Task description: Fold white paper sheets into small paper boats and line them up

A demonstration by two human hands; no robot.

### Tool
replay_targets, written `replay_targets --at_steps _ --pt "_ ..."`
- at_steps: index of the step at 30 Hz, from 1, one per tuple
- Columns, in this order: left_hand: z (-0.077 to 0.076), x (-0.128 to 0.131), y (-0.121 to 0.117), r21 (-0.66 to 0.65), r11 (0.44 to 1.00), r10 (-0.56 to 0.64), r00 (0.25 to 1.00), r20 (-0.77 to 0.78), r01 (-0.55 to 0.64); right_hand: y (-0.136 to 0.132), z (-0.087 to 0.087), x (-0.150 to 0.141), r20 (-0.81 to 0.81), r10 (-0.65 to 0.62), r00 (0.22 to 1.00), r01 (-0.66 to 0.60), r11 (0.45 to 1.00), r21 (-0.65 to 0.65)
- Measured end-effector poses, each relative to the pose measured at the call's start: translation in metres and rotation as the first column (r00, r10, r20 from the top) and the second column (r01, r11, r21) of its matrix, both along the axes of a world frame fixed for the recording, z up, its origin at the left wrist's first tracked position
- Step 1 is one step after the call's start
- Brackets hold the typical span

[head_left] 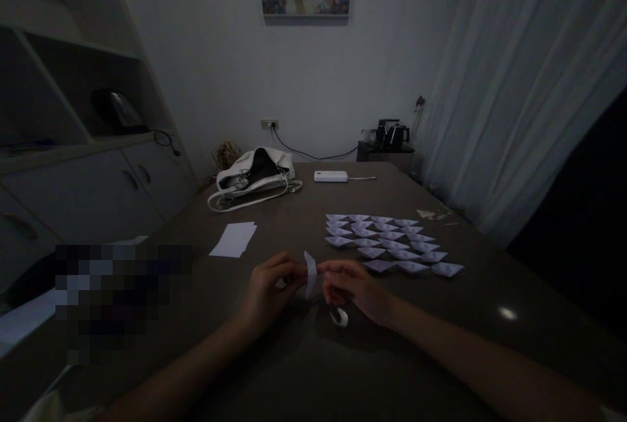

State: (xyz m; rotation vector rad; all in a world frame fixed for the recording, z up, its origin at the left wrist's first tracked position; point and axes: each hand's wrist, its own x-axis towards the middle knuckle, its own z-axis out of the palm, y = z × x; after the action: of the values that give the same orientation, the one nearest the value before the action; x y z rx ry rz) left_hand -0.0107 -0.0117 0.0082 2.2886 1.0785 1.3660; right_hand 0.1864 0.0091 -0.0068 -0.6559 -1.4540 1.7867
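Note:
A small folded piece of white paper stands upright between my two hands, above the table's near half. My left hand pinches it from the left with thumb and fingers. From the right, my right hand meets its edge with the index fingertip, the other fingers curled in; the thumb is hard to make out. Just beneath the right hand lies a small white curved object, its kind unclear. Beyond that hand, several folded paper boats sit in rows. Flat white paper sheets lie left of my hands.
A white handbag lies at the table's far left, and a white power bank with a strap is at the far middle. Paper scraps lie near the right edge. The left side of the table is partly blurred out by pixelation.

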Motion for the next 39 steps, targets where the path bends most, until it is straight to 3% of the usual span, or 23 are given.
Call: replay_targets --at_steps 9,17,39 --pt "0.0012 0.0005 -0.0025 0.018 1.0 -0.007 0.998 -0.059 0.008 0.0011 -0.0008 0.0003 0.03 0.013 0.999 -0.014 1.0 0.015" --pt "0.0018 0.0022 -0.0027 0.015 0.996 0.086 0.992 -0.088 -0.085 0.0005 0.001 -0.0006 0.038 0.002 0.999 -0.002 1.0 0.004" --pt "0.0044 0.0016 -0.0039 -0.039 0.999 0.029 0.993 -0.113 -0.033 0.0013 0.0021 0.0019 0.072 0.041 0.997 -0.044 0.998 0.048"
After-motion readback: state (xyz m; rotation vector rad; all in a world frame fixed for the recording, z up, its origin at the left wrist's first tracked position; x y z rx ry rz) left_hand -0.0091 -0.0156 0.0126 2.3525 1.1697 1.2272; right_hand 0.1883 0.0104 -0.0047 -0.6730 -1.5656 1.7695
